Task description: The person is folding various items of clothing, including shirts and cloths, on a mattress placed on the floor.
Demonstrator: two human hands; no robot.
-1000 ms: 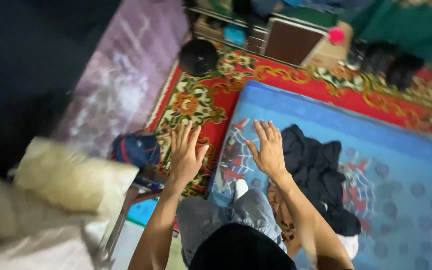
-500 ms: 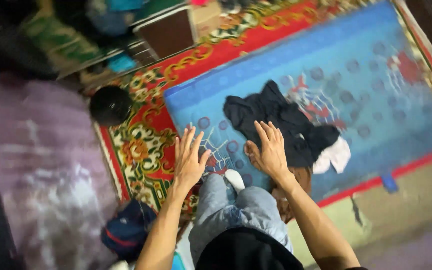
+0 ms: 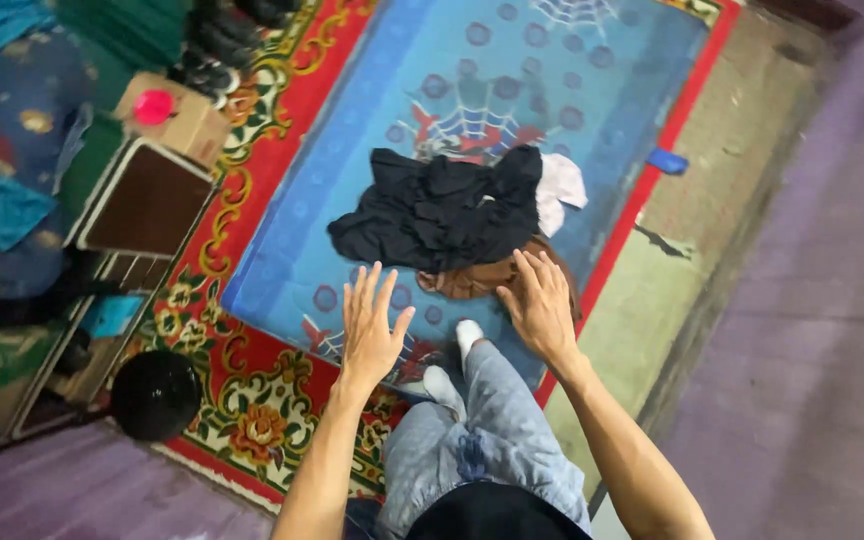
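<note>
Two bare hands held out, palms down, fingers spread; left hand (image 3: 370, 325) hangs over the near edge of the blue mattress (image 3: 372, 130), grip released, nothing in it; right hand (image 3: 540, 305) grip also released, empty, fingertips over the brown garment (image 3: 477, 280); contact or a small gap, cannot tell. Black clothes pile (image 3: 437, 210) lies mid-mattress toward the near edge, touching the brown garment; white cloth (image 3: 559, 188) tucked at its right side. Step judged: reach toward the pile, no grasp yet. Next move calls for lowering the right hand and closing fingers on loose fabric; soft cloth will bunch, so a gathered pinch suits better than a flat press.
</note>
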